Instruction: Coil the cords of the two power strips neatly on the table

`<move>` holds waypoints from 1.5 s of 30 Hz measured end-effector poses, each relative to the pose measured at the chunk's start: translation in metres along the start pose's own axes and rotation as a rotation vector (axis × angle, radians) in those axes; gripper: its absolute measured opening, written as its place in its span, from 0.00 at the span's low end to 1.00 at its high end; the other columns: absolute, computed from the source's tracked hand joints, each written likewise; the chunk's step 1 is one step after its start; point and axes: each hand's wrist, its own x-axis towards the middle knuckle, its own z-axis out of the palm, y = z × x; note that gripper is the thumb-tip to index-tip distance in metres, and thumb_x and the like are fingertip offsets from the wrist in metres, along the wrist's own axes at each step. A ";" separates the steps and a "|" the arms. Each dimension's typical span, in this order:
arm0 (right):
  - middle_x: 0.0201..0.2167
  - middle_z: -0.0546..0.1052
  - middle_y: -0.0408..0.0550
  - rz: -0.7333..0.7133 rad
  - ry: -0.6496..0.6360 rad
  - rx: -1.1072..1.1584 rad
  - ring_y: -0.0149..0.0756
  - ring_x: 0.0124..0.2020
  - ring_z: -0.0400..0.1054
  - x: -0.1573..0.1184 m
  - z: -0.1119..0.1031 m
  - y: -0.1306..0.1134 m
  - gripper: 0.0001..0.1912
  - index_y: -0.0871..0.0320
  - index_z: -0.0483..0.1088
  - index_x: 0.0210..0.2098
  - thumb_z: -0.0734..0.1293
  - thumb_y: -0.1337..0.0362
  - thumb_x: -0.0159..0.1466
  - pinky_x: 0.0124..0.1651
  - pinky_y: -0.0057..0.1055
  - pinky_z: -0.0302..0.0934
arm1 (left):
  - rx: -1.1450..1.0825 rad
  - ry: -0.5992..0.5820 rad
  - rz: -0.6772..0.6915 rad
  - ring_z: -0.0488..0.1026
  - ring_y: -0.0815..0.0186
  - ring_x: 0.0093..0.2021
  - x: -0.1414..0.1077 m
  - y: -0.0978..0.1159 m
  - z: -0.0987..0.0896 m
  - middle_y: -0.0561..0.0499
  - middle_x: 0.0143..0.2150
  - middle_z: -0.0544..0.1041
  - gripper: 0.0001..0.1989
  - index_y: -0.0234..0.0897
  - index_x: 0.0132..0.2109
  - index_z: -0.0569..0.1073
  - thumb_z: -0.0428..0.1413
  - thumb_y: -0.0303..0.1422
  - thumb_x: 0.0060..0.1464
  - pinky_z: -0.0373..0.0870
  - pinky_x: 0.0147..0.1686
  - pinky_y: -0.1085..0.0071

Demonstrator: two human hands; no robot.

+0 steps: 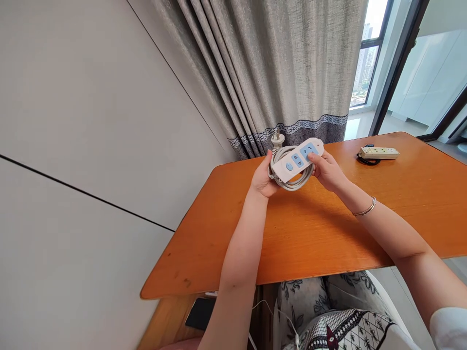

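Note:
Above the table, both hands hold a white power strip [282, 171] with blue socket panels and a blue switch. Its pale grey cord [296, 184] is coiled behind and around it. The plug [278, 140] sticks up at the coil's upper left, prongs upward. My left hand [263, 179] grips the coil and the strip's left end, its fingers partly hidden behind. On the strip's right end my right hand [328, 171] is closed, the thumb pressing the face near the largest socket. That wrist wears a silver bangle [366, 208].
A second, cream power strip [379, 153] with a black cord lies on the orange-brown wooden table [219, 218] at the back right. Grey curtains [292, 68] hang behind the table. A wall [91, 121] stands at left. Below the edge are a dark phone [200, 312] and a white cable [288, 318].

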 end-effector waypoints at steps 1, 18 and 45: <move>0.34 0.81 0.44 -0.001 0.000 -0.005 0.36 0.33 0.76 0.000 0.000 0.000 0.27 0.54 0.71 0.37 0.79 0.44 0.49 0.36 0.35 0.75 | -0.002 0.004 0.005 0.82 0.55 0.50 0.000 -0.001 0.001 0.45 0.45 0.85 0.25 0.35 0.58 0.76 0.42 0.45 0.71 0.80 0.49 0.61; 0.34 0.82 0.45 0.027 0.056 0.024 0.44 0.41 0.78 0.000 0.002 -0.001 0.27 0.52 0.70 0.40 0.77 0.43 0.51 0.41 0.40 0.76 | 0.001 0.055 0.098 0.81 0.50 0.50 0.008 -0.007 -0.002 0.42 0.43 0.84 0.30 0.37 0.47 0.78 0.41 0.54 0.65 0.80 0.44 0.55; 0.45 0.82 0.48 -0.081 0.204 0.036 0.46 0.47 0.78 0.004 0.006 0.005 0.28 0.50 0.67 0.47 0.71 0.40 0.56 0.44 0.40 0.76 | -0.124 0.154 0.392 0.69 0.72 0.24 0.011 -0.048 0.025 0.57 0.19 0.64 0.23 0.37 0.29 0.70 0.44 0.39 0.73 0.70 0.40 0.75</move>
